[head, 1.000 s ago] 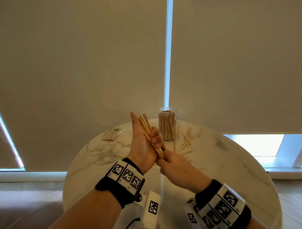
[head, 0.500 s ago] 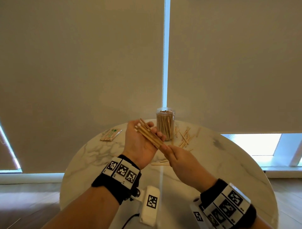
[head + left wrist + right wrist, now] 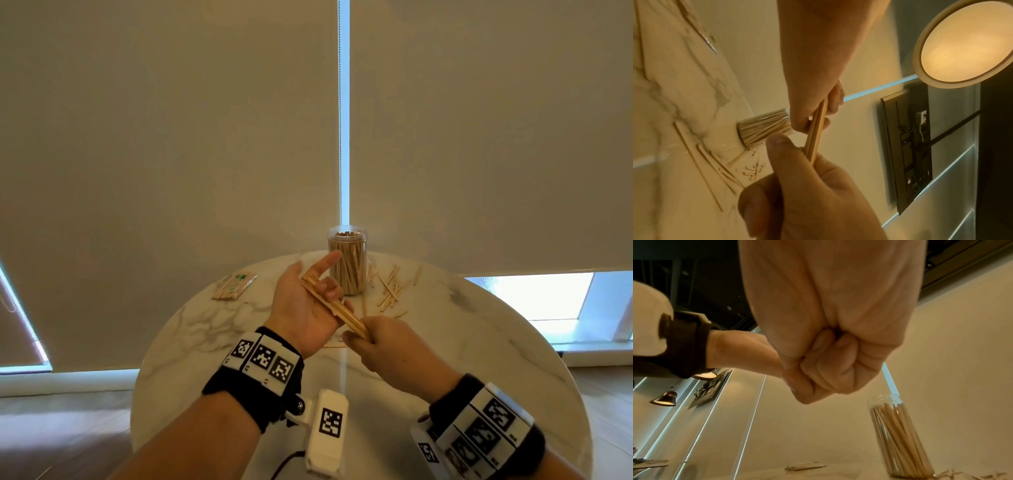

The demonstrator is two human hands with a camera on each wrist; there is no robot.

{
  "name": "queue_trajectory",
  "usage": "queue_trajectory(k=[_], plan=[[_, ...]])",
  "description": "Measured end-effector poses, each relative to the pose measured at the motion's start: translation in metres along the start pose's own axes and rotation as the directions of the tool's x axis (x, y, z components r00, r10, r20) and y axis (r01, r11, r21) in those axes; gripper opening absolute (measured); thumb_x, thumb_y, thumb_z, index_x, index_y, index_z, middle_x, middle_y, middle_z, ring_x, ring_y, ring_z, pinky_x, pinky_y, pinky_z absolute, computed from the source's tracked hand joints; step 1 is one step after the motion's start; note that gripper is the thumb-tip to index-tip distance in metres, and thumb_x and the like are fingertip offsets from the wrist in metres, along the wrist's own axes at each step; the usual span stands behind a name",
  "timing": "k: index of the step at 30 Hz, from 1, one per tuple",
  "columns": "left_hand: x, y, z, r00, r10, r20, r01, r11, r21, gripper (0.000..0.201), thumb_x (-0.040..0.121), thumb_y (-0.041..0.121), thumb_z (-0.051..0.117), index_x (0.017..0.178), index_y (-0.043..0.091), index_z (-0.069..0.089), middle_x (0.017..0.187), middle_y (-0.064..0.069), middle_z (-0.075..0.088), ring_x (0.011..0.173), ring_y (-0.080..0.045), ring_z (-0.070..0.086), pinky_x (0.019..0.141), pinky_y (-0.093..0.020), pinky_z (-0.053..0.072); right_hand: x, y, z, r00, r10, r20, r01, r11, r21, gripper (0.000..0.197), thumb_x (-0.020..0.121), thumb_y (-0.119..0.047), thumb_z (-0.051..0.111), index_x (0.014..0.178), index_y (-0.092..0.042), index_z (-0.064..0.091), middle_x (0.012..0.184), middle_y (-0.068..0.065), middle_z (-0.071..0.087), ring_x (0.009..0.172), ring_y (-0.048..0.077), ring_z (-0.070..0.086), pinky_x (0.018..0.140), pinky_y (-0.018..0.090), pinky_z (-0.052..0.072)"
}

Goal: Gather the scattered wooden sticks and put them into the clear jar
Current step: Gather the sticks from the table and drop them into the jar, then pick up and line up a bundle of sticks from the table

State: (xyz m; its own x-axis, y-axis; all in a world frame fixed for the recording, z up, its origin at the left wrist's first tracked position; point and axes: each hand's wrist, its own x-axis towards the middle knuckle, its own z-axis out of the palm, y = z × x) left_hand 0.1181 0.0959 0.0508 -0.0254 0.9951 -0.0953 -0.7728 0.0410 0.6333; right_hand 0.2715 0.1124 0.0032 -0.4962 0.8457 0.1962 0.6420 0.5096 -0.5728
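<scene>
Sticks (image 3: pixel 334 310) between both hands

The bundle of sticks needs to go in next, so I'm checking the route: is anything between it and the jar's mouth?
Nothing visible. The bundle, held by left hand and right hand, sits just before the clear jar, whose mouth has no lid.

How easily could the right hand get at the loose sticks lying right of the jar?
Probably yes: the loose sticks lie in the open beside the jar, nothing over them. But the right hand already pinches a bundle with the left hand.
</scene>
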Motion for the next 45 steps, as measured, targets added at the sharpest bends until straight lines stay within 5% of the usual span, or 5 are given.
queue_trajectory(k=[4, 26, 30, 38, 45], plan=[[0.0, -0.003, 0.006, 0.999, 0.037, -0.004, -0.037, 0.999, 0.016, 0.022, 0.101, 0.019, 0.048, 0.08, 0.013, 0.049, 0.063, 0.002, 0.034, 0.055, -0.013, 0.036, 0.07, -0.034, 0.039, 0.005, -0.001, 0.0, 0.998, 0.066, -0.009, -0.066, 0.996, 0.055, 0.039, 0.098, -0.044, 0.052, 0.067, -0.02, 0.049, 0.06, 0.0, 0.054, 0.053, 0.013, 0.048, 0.058, 0.032, 0.044], [0.089, 0.008, -0.017, 0.949, 0.123, -0.291, -0.048, 0.967, 0.25, 0.022, 0.1, 0.023, 0.053, 0.11, 0.009, 0.066, 0.093, -0.007, 0.067, 0.089, -0.021, 0.062, 0.08, -0.034, 0.051, 0.078, 0.014, -0.077, 0.964, 0.065, -0.259, -0.096, 0.989, -0.11, 0.041, 0.095, -0.062, 0.047, 0.079, -0.033, 0.072, 0.053, -0.006, 0.054, 0.049, 0.007, 0.048, 0.054, 0.027, 0.036], [0.142, 0.028, -0.015, 0.919, 0.198, -0.342, 0.034, 0.822, 0.568, 0.016, 0.095, 0.008, 0.059, 0.11, 0.01, 0.063, 0.106, -0.008, 0.063, 0.094, -0.018, 0.059, 0.082, -0.032, 0.052, 0.145, 0.015, -0.129, 0.957, 0.024, -0.288, -0.127, 0.93, -0.344, 0.041, 0.098, -0.06, 0.046, 0.1, -0.029, 0.074, 0.091, -0.001, 0.071, 0.08, 0.017, 0.062, 0.057, 0.026, 0.036], [0.243, 0.032, -0.013, 0.948, 0.307, -0.087, -0.005, 0.285, 0.959, 0.156, 0.041, 0.062, 0.092, 0.157, 0.024, -0.005, 0.155, -0.013, 0.035, 0.139, -0.033, 0.038, 0.112, -0.05, 0.038, 0.28, -0.007, -0.146, 1.0, 0.02, 0.001, -0.01, 0.526, -0.85, 0.041, 0.091, -0.055, 0.061, 0.106, -0.018, 0.072, 0.075, -0.005, 0.058, 0.084, 0.023, 0.059, 0.08, 0.035, 0.053], [0.279, 0.024, -0.025, 0.968, 0.247, 0.05, -0.124, 0.295, 0.947, 0.122, 0.062, 0.033, 0.093, 0.153, 0.025, 0.013, 0.14, -0.007, 0.051, 0.126, -0.027, 0.052, 0.091, -0.03, 0.044, 0.332, -0.017, -0.116, 0.982, 0.116, 0.148, 0.084, 0.435, -0.896, 0.05, 0.091, -0.053, 0.064, 0.115, -0.01, 0.071, 0.105, 0.0, 0.069, 0.101, 0.022, 0.063, 0.093, 0.036, 0.049]])
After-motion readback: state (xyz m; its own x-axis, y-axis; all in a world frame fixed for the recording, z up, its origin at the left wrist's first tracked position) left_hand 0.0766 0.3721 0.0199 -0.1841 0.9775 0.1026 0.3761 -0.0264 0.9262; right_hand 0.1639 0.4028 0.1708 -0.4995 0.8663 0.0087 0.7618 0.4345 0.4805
